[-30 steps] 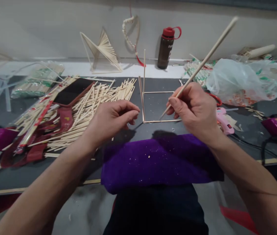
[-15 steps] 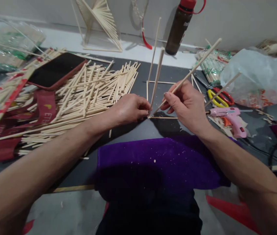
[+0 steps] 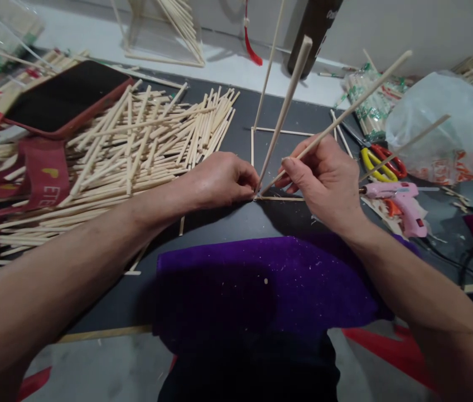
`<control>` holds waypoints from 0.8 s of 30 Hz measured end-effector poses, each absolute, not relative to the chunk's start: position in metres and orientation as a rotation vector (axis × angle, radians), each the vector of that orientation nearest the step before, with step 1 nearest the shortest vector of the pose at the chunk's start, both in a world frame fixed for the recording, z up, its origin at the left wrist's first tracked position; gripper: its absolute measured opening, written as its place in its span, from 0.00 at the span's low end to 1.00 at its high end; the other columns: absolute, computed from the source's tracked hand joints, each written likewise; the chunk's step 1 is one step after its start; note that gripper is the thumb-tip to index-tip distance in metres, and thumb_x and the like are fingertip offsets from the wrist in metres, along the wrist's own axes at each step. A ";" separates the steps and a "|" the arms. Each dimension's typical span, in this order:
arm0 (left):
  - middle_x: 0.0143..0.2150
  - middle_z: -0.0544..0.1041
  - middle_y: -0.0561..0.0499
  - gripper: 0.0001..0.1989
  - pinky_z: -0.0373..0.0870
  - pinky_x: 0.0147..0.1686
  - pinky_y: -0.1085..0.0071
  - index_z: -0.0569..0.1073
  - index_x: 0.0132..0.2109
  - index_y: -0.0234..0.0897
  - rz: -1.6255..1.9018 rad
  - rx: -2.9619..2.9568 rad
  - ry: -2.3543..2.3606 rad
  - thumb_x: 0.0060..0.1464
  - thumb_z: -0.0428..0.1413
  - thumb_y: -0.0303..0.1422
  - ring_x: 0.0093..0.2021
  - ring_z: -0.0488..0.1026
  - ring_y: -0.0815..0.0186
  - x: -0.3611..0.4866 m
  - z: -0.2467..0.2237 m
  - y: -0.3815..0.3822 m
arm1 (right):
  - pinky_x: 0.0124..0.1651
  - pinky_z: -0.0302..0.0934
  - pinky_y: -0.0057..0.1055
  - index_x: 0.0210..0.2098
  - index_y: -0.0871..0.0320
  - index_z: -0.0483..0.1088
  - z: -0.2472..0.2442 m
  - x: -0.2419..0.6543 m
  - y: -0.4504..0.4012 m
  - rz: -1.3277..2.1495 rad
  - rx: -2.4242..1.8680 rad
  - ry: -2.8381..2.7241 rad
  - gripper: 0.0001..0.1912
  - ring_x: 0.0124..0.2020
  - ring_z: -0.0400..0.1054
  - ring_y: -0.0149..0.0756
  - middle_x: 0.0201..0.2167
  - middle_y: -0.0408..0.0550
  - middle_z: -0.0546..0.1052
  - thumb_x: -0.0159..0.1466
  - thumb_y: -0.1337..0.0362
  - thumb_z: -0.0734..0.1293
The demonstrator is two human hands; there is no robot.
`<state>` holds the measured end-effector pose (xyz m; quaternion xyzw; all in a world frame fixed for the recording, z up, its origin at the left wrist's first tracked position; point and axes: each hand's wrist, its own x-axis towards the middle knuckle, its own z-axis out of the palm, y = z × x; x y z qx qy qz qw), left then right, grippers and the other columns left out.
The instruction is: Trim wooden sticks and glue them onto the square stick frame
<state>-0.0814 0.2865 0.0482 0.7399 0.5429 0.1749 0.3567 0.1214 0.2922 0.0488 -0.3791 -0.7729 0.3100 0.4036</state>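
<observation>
My left hand (image 3: pixel 232 177) is closed at the near left corner of a square stick frame (image 3: pixel 252 151), its fingertips at the foot of an upright stick (image 3: pixel 285 106) that leans right. Between the thumb and fingers of my right hand (image 3: pixel 324 173) is a long wooden stick (image 3: pixel 357 100), slanting up to the right. Its lower tip reaches the same corner, beside the upright's foot. Another thin upright (image 3: pixel 268 72) rises from the far left corner. My right hand covers part of the frame's right side.
Loose sticks (image 3: pixel 148 139) and a phone (image 3: pixel 69 97) lie left. Scissors (image 3: pixel 381 162), a pink glue gun (image 3: pixel 406 201) and a plastic bag (image 3: pixel 441 123) are right. A dark bottle (image 3: pixel 314 33) and a stick model (image 3: pixel 165 33) stand behind; purple cloth (image 3: pixel 261 279) is in front.
The view has shifted closer and lower. The upright stick at the near corner leans more to the right, and the stick in my right hand sits at a slightly lower slant, its tip nearer the corner.
</observation>
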 end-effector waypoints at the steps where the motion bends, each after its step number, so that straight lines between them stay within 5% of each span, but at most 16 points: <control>1: 0.23 0.75 0.54 0.11 0.57 0.30 0.72 0.82 0.37 0.36 0.450 1.910 1.397 0.46 0.58 0.24 0.24 0.68 0.70 -0.082 0.048 0.287 | 0.31 0.68 0.30 0.40 0.52 0.67 0.048 0.121 0.292 0.776 -0.962 -1.958 0.10 0.29 0.72 0.33 0.26 0.41 0.74 0.66 0.52 0.64; 24: 0.29 0.78 0.53 0.09 0.58 0.33 0.72 0.81 0.35 0.37 0.459 1.946 1.360 0.47 0.58 0.24 0.30 0.71 0.68 -0.083 0.043 0.285 | 0.30 0.65 0.27 0.36 0.53 0.68 0.050 0.117 0.287 0.660 -0.980 -2.085 0.11 0.26 0.70 0.30 0.25 0.40 0.74 0.68 0.53 0.62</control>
